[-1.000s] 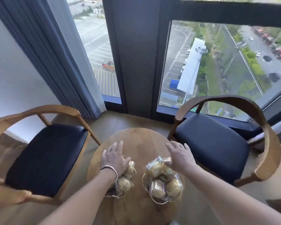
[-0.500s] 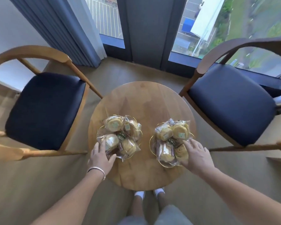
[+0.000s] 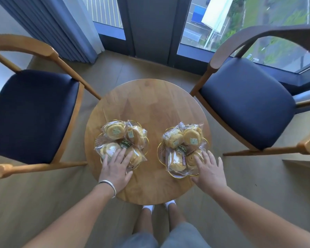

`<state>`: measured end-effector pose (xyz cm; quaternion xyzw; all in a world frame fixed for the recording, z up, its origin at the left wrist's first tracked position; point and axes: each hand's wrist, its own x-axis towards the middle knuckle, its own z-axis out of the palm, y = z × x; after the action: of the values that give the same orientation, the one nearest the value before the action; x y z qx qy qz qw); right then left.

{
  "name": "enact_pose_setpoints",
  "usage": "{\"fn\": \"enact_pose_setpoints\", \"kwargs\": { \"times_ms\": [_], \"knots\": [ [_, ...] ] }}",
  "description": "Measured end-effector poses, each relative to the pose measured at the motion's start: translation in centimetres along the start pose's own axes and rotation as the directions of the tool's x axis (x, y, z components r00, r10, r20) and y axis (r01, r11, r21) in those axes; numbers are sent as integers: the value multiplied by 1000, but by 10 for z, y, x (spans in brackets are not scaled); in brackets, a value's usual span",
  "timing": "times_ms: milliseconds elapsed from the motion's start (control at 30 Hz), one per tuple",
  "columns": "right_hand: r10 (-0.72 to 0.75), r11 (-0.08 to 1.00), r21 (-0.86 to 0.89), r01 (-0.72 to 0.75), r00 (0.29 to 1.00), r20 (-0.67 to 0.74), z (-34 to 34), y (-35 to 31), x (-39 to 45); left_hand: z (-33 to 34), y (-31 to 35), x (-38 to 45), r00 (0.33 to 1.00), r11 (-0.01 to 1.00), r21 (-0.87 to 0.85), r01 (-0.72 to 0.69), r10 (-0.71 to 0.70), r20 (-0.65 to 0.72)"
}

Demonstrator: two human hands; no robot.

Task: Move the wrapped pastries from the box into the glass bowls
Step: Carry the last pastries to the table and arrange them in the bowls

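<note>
A round wooden table holds two gold-rimmed glass bowls near its front edge, each heaped with clear-wrapped, pale yellow round pastries. The left bowl sits toward the left edge, the right bowl toward the right. The bowls' glass is mostly hidden under wrappers; the label print is unreadable. The left hand lies flat, fingers spread on the left bowl's nearest pastries. The right hand rests with fingers spread on the right bowl's pastries.
</note>
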<state>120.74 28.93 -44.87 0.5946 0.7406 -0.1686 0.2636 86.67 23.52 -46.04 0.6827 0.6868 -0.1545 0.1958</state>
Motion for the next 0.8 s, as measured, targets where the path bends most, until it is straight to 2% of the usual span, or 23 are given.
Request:
{"fn": "enact_pose_setpoints", "kwargs": {
  "times_ms": [100, 200, 467, 667, 733, 800],
  "knots": [
    [-115, 993, -11, 114, 992, -50, -2, -17, 1, 2, 10, -1, 997, 999, -29, -15, 18, 80],
    [-198, 980, 5, 199, 980, -22, -3, -39, 3, 2, 17, 0, 995, 997, -78, 2, 6, 103],
    [-169, 983, 79, 168, 985, 12, 5, -72, 15, 11, 19, 19, 992, 960, -252, 123, -120, 27],
    [-234, 917, 263, 300, 939, -253, -26, -114, 37, 10, 9, 19, 994, 933, -350, 88, -104, -25],
    [-237, 887, 322, 331, 925, -297, -44, -137, 55, 3, -4, 19, 986, 897, -435, 74, -131, -102],
    [-253, 860, 356, 366, 911, -325, -58, -157, 73, -8, -23, 28, 950, 880, -472, 44, -183, -253]
  ]
}}
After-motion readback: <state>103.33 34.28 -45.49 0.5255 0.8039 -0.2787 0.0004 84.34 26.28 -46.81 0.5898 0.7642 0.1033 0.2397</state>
